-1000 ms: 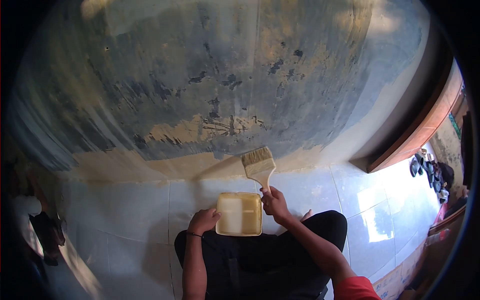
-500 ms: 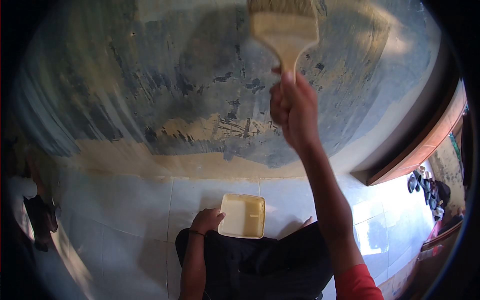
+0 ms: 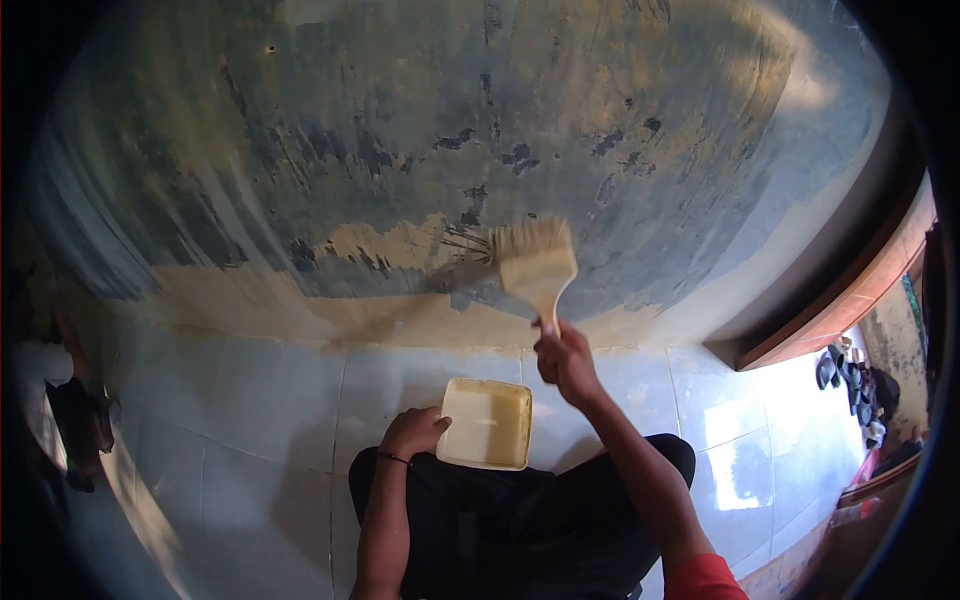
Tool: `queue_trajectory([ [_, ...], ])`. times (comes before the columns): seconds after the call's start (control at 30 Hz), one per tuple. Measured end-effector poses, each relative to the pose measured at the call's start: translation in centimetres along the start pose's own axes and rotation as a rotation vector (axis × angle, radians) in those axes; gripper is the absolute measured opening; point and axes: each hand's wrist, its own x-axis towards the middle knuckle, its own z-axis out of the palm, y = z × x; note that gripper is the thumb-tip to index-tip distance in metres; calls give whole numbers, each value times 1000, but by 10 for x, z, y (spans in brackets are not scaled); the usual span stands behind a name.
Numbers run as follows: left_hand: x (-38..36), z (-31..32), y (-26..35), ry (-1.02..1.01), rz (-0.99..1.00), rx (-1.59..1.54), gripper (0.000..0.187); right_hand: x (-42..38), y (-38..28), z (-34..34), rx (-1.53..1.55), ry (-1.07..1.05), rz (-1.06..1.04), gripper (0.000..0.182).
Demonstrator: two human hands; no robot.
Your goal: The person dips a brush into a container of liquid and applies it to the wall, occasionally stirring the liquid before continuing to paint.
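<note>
A wide brush [image 3: 537,265] is gripped by its handle in my right hand [image 3: 566,362], bristles up against or just in front of the lower wall [image 3: 400,180]. The wall shows dark grey, patchy paint with a beige strip along its foot. On the left, my left hand [image 3: 415,434] holds the edge of a square cream container [image 3: 488,464], its fingers closed round the side. Pale liquid lies inside the container, which is in front of my crossed legs.
Light tiles [image 3: 260,400] cover the floor. At the right are a wooden frame [image 3: 830,310] and a pile of footwear [image 3: 855,385] beyond it. Another person [image 3: 75,400] is partly visible at the far left.
My right hand and the brush have come down from high on the wall to its lower part. My left hand stays on the container.
</note>
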Motion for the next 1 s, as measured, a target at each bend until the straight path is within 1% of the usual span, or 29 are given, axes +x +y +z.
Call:
queue_trajectory([
  [0.07, 0, -1, 4, -15, -13, -23, 41, -13, 34, -24, -79, 41, 142, 21],
  [0.17, 2, -1, 3, -33, -38, 9, 41, -31, 77, -51, -231, 194, 335, 22],
  [0.2, 4, 2, 1, -6, -21, 5, 40, -32, 90, -54, -218, 196, 342, 22],
  [0.27, 2, 6, 0, 10, -11, 3, 38, -35, 107, -51, -102, 328, 516, 23],
  [0.3, 3, 6, 0, 30, -5, -10, 37, -34, 114, -51, -66, 286, 513, 24],
  [0.33, 3, 6, 0, 50, 2, -23, 37, -34, 116, -48, -60, 286, 519, 24],
  [0.4, 4, 6, -1, 47, -3, -32, 37, -31, 119, -40, -493, 205, 396, 26],
  [0.43, 3, 6, -1, 50, -6, -47, 36, -25, 127, -40, -810, 158, 146, 26],
  [0.47, 3, 6, -2, 45, -13, -47, 36, -26, 134, -42, -808, 153, 154, 26],
  [0.53, 4, 7, -2, 49, -2, -24, 36, -29, 134, -42, -1066, 50, -186, 24],
  [0.57, 4, 7, -2, 43, -7, -27, 36, -33, 125, -36, -1065, 46, -178, 24],
  [0.63, 4, 6, -2, 51, 2, -34, 36, -37, 109, -27, -1237, -34, -11, 22],
  [0.67, 4, 5, -2, 47, 2, -33, 36, -35, 110, -29, -1235, -33, -7, 22],
  [0.73, 4, 5, -1, 46, -2, -42, 36, -32, 113, -35, -1380, -28, -149, 27],
  [0.77, 4, 7, -2, 40, 4, -38, 36, -29, 113, -40, -1361, 15, -196, 26],
  [0.8, 5, 7, -4, 19, -11, -38, 36, -23, 118, -50, -1346, 53, -177, 25],
  [0.87, 6, 6, -3, -11, -4, -28, 37, -19, 93, -58, -1281, 232, -60, 24],
  [0.93, 5, 4, -1, -25, -50, -40, 38, -21, 71, -75, -1303, 340, -88, 23],
  [1.0, 7, 10, -8, -23, -31, -67, 40, -26, 54, -87, -1284, 389, -83, 22],
])
